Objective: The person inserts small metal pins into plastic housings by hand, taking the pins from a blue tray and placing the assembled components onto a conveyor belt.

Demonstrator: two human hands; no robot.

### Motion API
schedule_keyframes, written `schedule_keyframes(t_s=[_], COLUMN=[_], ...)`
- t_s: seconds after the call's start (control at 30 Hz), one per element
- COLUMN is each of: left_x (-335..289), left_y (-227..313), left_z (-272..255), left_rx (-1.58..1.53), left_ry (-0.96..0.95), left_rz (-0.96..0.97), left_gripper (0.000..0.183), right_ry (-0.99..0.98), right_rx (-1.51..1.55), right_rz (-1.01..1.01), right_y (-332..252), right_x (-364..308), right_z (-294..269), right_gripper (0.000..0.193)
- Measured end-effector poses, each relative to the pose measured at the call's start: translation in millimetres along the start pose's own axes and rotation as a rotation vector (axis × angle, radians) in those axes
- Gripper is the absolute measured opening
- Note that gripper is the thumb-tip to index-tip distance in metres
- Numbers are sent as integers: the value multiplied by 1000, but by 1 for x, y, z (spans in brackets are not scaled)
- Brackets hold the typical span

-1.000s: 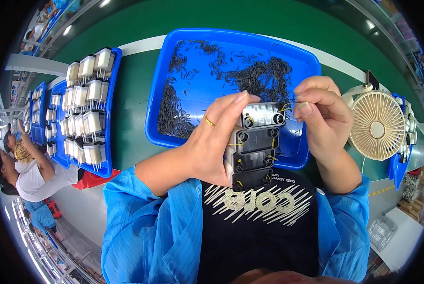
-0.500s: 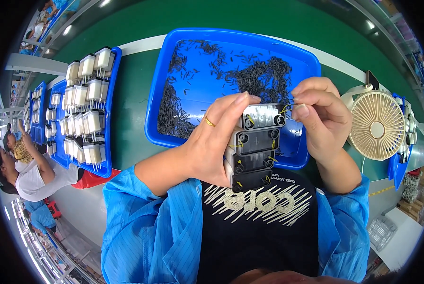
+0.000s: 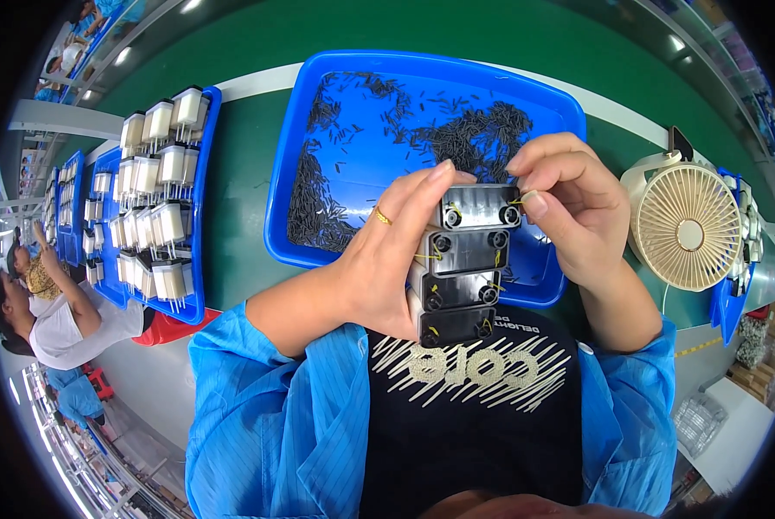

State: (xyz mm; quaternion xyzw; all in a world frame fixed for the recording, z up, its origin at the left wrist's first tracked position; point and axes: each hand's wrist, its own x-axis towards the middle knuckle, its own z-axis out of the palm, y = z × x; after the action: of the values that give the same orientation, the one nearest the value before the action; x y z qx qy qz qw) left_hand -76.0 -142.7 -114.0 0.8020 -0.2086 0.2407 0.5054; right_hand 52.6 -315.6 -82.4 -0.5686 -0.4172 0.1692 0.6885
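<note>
My left hand [image 3: 379, 251] is closed round a stack of several white blocks with black end faces [image 3: 462, 287]. Those faces look up at me, and each has two round posts with short yellow wires beside them. At the right end of the uppermost block, the thumb and fingers of my right hand [image 3: 573, 203] are drawn together on a thin yellow wire [image 3: 520, 201]. Whether a small piece is also between those fingertips is hidden. Behind and under both hands lies a blue tray [image 3: 361, 62] with many small black tubes [image 3: 474, 138] scattered and heaped in it.
To the left, a blue tray [image 3: 204, 216] carries rows of white blocks with black caps and thin leads. A cream fan [image 3: 688, 230] stands on the right of the green table [image 3: 240, 173]. Another person [image 3: 84, 320] sits at the far left.
My right hand has moved slightly left and closer to the top block, its fingertips now at the wire. The stack in my left hand has shifted and tilted a little.
</note>
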Motion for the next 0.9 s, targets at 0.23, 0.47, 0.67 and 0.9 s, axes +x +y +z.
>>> schedule_keyframes(t_s=[0.23, 0.47, 0.67, 0.9], left_x=[5, 2, 1, 1], left_y=[2, 0, -1, 1], left_z=[-1, 0, 1, -1], left_rx=[104, 31, 24, 43], left_ry=[-34, -18, -4, -22], left_rz=[27, -25, -17, -27], left_gripper=[119, 112, 113, 113], right_ry=[-121, -146, -120, -133], right_rx=[-315, -405, -284, -423], right_rz=[-144, -154, -154, -230], right_y=[-11, -14, 0, -6], right_x=[11, 13, 10, 11], right_z=[-10, -11, -11, -11], right_gripper=[10, 15, 12, 7])
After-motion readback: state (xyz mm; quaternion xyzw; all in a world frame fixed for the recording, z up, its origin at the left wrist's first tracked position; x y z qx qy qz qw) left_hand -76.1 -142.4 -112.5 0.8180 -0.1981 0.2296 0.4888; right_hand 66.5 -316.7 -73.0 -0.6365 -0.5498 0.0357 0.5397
